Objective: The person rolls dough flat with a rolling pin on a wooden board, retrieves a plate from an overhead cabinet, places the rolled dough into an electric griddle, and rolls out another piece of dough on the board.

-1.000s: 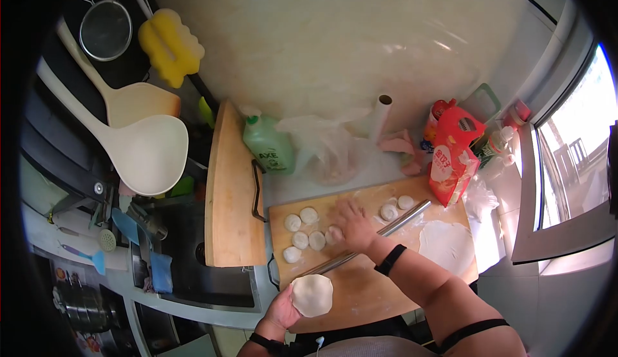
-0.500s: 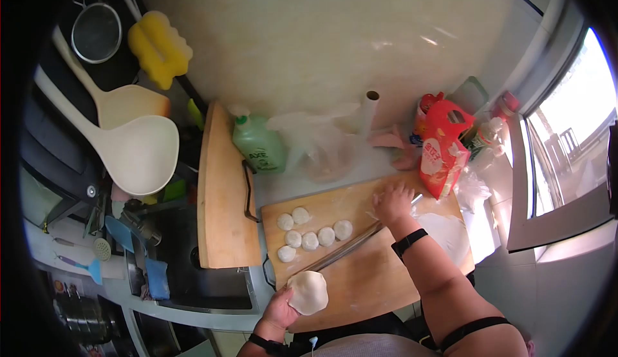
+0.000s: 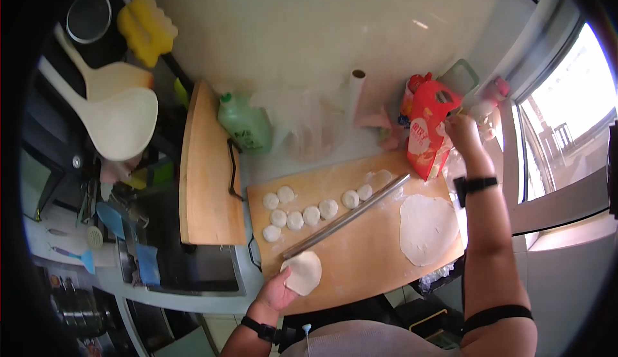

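Note:
My left hand [image 3: 275,292] holds a small flat dough round [image 3: 305,274] over the front left of the wooden board [image 3: 360,260], thumb on top. At the back right, my right hand [image 3: 463,131] is beside a red flour bag [image 3: 426,125], its fingers curled and blurred at the bag's side. What they hold, if anything, cannot be made out. A metal rolling pin [image 3: 347,215] lies diagonally across the board. Several dough pieces [image 3: 311,215] sit behind it. A wide, thin dough sheet [image 3: 428,229] lies on the board's right side.
A green bottle [image 3: 246,127] and an upright roll [image 3: 355,96] stand behind the board. Another wooden board [image 3: 212,170] stands on edge at the left, beside the sink [image 3: 187,273]. An open window [image 3: 560,119] is at the right. Ladles [image 3: 125,125] hang at the upper left.
My right hand has left the far end of the rolling pin and moved up and right to the red bag. My left hand still holds the dough round. The view has shifted slightly.

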